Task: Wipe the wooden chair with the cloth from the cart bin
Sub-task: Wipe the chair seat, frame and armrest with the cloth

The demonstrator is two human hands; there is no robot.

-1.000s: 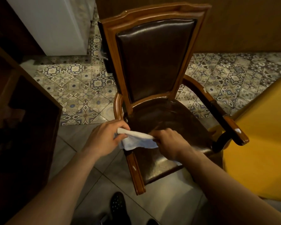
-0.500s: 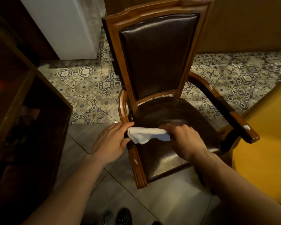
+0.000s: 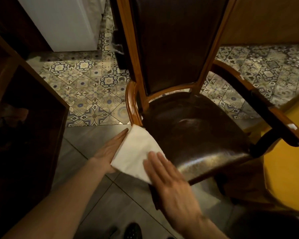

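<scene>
At the far left stands a dark wooden shelf unit (image 3: 41, 107); its open compartment is deep in shadow, and something pale and rumpled lies inside, too dim to identify. Behind it a white cabinet (image 3: 62, 21) rises from the floor. The patterned floor tiles (image 3: 91, 94) give way nearer the camera to plain grey tiles (image 3: 86, 142).

The left hand (image 3: 110, 150) lies flat with the fingers straight and together, under the left edge of the white cloth (image 3: 136, 152), its fingertips reaching the cloth's upper corner. The cloth is spread flat over the chair's left armrest, hiding the front part of it; its long axis runs diagonally, from an upper corner at the armrest's bend down to a lower edge near the right hand. The right hand (image 3: 173, 185) is open, fingers extended and slightly spread, the fingertips lying over the cloth's lower right part; it is blurred, so firm contact cannot be confirmed.

The wooden chair (image 3: 193, 128) faces the camera, with a dark leather seat and tall back. Its right armrest (image 3: 273, 116) curves forward. At the far right is a yellow surface (image 3: 290, 169), and behind it a brown wall (image 3: 266, 19).
</scene>
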